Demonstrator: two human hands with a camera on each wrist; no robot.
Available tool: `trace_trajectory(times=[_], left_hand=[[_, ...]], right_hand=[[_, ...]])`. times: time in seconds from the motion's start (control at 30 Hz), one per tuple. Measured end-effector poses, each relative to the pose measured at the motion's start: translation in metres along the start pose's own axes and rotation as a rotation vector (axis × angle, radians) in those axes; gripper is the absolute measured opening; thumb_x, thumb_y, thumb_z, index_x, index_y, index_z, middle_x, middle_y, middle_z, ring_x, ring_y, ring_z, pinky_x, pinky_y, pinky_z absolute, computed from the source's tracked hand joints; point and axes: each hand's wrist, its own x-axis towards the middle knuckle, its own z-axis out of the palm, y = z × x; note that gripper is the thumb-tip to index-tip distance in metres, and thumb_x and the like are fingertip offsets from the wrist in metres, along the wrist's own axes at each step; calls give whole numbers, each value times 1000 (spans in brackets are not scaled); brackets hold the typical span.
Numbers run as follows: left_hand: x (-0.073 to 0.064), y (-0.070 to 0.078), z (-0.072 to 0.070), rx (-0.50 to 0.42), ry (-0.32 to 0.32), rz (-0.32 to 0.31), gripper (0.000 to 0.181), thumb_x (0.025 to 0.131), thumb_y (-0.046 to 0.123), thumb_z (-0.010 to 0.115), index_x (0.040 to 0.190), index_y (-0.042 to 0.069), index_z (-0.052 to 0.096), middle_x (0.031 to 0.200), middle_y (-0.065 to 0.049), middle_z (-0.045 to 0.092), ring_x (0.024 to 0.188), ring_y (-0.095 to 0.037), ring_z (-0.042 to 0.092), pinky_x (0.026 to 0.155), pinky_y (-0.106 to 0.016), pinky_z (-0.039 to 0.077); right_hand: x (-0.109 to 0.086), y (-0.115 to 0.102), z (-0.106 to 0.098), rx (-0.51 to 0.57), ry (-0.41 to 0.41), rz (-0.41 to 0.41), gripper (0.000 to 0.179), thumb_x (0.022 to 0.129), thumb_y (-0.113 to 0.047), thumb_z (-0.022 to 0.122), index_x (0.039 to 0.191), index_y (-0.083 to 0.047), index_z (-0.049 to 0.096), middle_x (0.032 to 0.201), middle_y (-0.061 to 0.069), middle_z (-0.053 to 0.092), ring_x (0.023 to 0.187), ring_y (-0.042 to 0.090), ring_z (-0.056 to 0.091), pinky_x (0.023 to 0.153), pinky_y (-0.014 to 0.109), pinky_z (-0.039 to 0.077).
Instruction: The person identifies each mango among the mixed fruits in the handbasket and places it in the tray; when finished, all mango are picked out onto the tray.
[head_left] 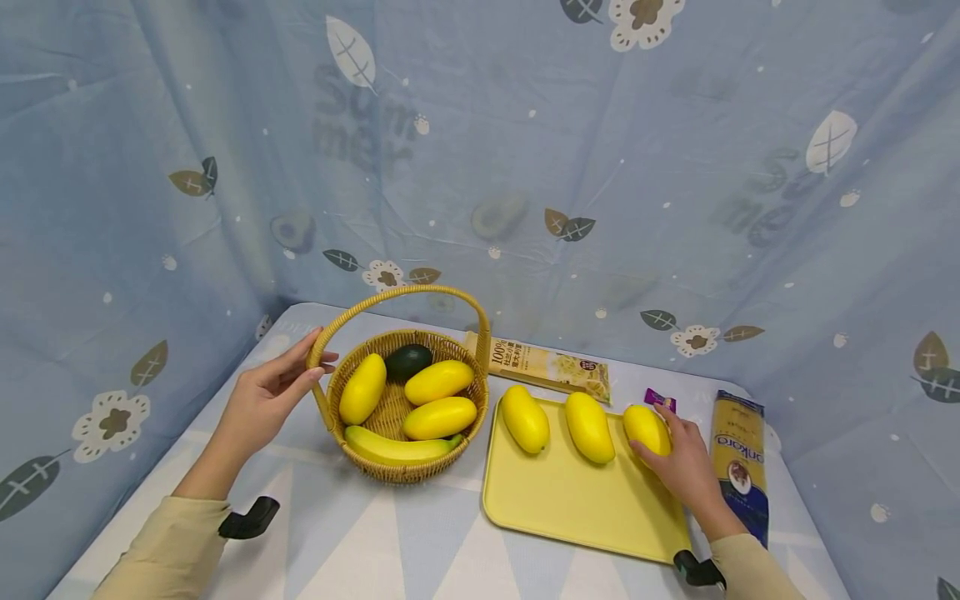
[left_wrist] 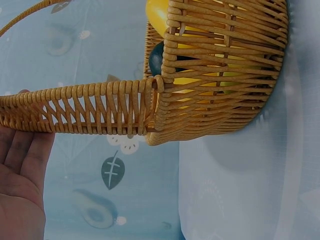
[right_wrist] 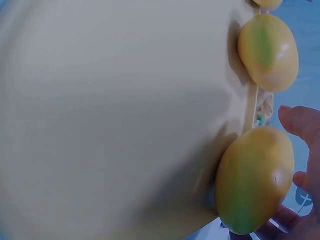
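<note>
My left hand point(head_left: 262, 398) grips the side of the handle of a wicker basket point(head_left: 405, 473), thumb on one side and fingers on the other. The left wrist view shows the fingers passing behind the woven handle point(left_wrist: 80, 107). Inside the basket lie several yellow mangoes point(head_left: 438, 418), a banana point(head_left: 397, 447) and a dark green avocado point(head_left: 408, 362). At right, my right hand point(head_left: 686, 462) is spread around a mango point(right_wrist: 256, 180) at the tray's far right corner. In the right wrist view its thumb stands apart from the mango; the other fingertips are partly hidden behind it.
Two more mangoes point(head_left: 525, 419) point(head_left: 589, 427) lie along the back of the yellow tray point(head_left: 570, 500). Behind it are a pasta packet point(head_left: 551, 367) and a small purple wrapped item point(head_left: 660, 399). A blue and gold bag point(head_left: 740, 458) lies right of the tray. Patterned curtains surround the table.
</note>
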Motion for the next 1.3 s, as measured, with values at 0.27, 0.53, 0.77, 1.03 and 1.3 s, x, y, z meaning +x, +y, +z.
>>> trace_trajectory(times=[0.27, 0.53, 0.77, 1.03, 1.3], left_hand=[[0, 1, 0, 5, 4, 2, 60, 100, -3, 61, 154, 18, 46, 125, -19, 69, 109, 0, 67, 91, -12, 51], [1, 1, 1, 6, 6, 4, 60, 100, -3, 61, 154, 17, 47, 124, -20, 69, 108, 1, 67, 90, -12, 51], [1, 1, 0, 5, 11, 2, 59, 99, -3, 61, 154, 17, 47, 124, -20, 69, 107, 1, 67, 90, -12, 51], [1, 1, 0, -1, 7, -15, 59, 101, -1, 61, 154, 19, 47, 125, -20, 69, 107, 0, 67, 90, -13, 52], [0, 1, 0, 11, 10, -22, 59, 100, 0, 61, 154, 21, 47, 124, -19, 69, 106, 0, 67, 90, -12, 51]], right_hand=[[-2, -4, -3, -1, 12, 15, 93, 92, -54, 71, 162, -14, 25, 149, 34, 30, 128, 54, 40, 104, 72, 38], [-6, -18, -14, 2, 39, 8, 84, 95, -49, 69, 161, -14, 30, 151, 34, 28, 132, 55, 35, 104, 74, 36], [-9, -33, -20, -22, 101, -99, 69, 96, -36, 71, 154, -12, 43, 149, 32, 33, 131, 54, 38, 103, 75, 36], [-18, -63, -26, 11, 86, -243, 66, 97, -38, 70, 152, -12, 46, 148, 28, 36, 133, 51, 37, 102, 74, 37], [-24, -97, -22, 17, 49, -312, 66, 93, -33, 76, 150, -15, 50, 147, 21, 42, 131, 45, 45, 103, 69, 42]])
